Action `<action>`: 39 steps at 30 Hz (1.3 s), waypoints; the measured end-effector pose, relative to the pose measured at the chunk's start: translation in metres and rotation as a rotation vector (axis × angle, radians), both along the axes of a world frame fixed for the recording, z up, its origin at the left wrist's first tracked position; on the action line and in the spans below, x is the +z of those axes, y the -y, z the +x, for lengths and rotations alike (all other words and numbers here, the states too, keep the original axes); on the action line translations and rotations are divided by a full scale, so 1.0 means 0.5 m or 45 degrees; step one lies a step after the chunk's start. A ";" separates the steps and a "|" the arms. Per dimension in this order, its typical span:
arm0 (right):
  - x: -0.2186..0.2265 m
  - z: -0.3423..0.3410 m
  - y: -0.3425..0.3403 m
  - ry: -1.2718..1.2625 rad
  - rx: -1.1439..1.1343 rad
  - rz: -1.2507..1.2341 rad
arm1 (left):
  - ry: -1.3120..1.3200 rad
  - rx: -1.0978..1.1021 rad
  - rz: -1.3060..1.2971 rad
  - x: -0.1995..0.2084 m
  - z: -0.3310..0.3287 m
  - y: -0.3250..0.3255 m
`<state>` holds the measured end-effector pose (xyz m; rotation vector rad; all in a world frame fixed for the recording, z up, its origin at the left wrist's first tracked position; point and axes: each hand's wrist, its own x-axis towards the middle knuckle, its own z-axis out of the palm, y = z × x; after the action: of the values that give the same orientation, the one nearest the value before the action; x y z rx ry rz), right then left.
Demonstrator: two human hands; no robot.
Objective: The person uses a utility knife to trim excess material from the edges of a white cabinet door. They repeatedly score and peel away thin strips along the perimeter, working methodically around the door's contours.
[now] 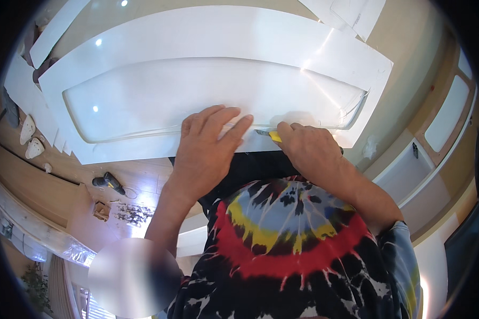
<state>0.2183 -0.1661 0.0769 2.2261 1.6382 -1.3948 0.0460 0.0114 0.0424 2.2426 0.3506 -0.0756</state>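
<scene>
A white panel (pixel 282 29) with a sunken middle lies across in front of me, and a thin pale strip (pixel 154 133) runs along the near edge of the recess. My left hand (pixel 205 141) rests on this near edge with its fingers spread, pressing on the surface. To its right, my right hand (pixel 316 149) is closed round a yellow utility knife (pixel 274 136). The knife's blade points left toward my left fingertips and sits close to the strip; whether it touches, I cannot tell. Loose clear film or strip ends (pixel 354 106) curl at the recess's right corner.
On the floor to the left lie a cordless drill (pixel 112 182), a small open box (pixel 101 211), a scatter of dark screws (pixel 134 213) and a pair of pale slippers (pixel 31 137). White boards (pixel 29 98) lean or lie beyond the panel's left end. Cabinet frames (pixel 410 159) stand at right.
</scene>
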 end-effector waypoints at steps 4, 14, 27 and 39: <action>0.001 0.008 0.008 -0.057 -0.016 0.038 | -0.133 -0.110 0.007 -0.034 0.015 0.011; 0.006 0.008 0.010 -0.143 -0.210 -0.009 | -0.103 -0.502 0.112 -0.040 0.036 -0.037; -0.024 -0.035 0.011 -0.284 -0.185 0.193 | 0.156 -0.506 0.161 -0.086 0.022 -0.076; -0.043 -0.068 -0.007 -0.450 -0.431 0.172 | 0.169 -0.482 0.330 -0.072 0.000 -0.088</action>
<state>0.1842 -0.1627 0.0554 2.5456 1.5332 -1.9087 0.0458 0.0552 0.0062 2.5298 -0.1477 -0.0838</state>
